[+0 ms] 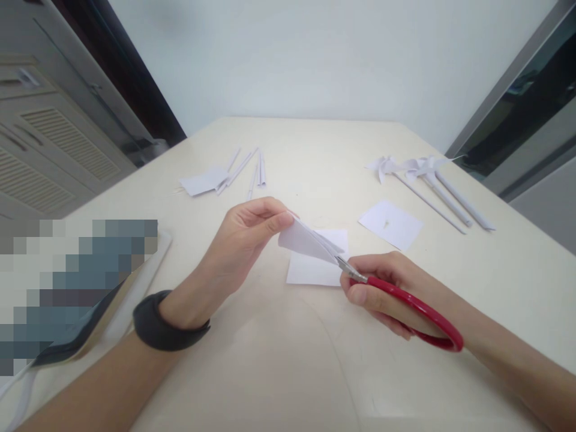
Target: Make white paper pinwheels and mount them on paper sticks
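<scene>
My left hand (252, 234) pinches a folded piece of white paper (306, 237) between thumb and fingers, holding it up over the table. Red-handled scissors (416, 300) are in my right hand (382, 288), whose fingers are closed round them. The metal blades meet the lower right end of the folded paper; whether they have cut into it I cannot tell. Beneath, a white paper sheet (312, 273) lies flat, partly hidden by the folded paper and my right hand.
Right of centre lies a white paper square (391, 225) with a small mark. Paper pinwheels (423, 168) and rolled paper sticks (465, 201) lie at the far right. More paper (204, 181) and thin paper rolls (261, 168) are at the back left. A pixelated device (90, 288) sits at the left edge.
</scene>
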`<state>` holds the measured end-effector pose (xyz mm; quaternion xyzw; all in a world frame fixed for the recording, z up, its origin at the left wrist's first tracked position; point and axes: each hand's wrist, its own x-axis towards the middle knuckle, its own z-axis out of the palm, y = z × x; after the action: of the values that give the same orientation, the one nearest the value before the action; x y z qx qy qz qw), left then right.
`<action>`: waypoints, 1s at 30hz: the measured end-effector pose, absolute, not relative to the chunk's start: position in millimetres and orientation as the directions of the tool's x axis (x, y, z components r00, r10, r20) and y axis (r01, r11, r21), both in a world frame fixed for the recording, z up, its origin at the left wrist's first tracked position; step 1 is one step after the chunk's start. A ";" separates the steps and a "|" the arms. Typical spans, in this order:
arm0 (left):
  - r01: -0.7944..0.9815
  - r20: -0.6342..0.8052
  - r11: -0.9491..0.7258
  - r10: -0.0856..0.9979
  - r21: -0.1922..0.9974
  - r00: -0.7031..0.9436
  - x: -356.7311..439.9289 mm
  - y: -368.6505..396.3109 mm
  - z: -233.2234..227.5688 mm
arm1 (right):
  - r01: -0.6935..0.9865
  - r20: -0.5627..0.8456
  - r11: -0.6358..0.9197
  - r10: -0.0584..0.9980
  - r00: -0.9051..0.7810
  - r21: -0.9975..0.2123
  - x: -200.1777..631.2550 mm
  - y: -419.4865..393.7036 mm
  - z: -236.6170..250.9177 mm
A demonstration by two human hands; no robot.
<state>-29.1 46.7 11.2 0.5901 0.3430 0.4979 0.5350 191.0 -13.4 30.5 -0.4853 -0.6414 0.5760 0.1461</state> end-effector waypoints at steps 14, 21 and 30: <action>0.004 -0.075 0.080 0.924 0.997 0.376 -23.5 45.7 3.9 | 0.832 0.050 0.462 0.881 -0.470 -0.307 220.6 18.5 -4.2; 0.127 -0.175 0.133 0.893 0.983 0.414 -19.7 43.4 3.0 | 0.822 0.209 0.467 0.883 -0.419 -0.325 216.6 13.8 3.4; 0.185 -0.277 0.213 0.834 0.959 0.477 -14.9 38.8 -2.2 | 0.603 0.354 0.651 0.758 -0.548 -0.461 199.1 -0.3 10.7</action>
<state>-14.9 38.8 -2.2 0.5738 0.4443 0.2537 0.6396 199.1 -0.3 10.7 -0.3920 -0.8679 0.1442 0.2689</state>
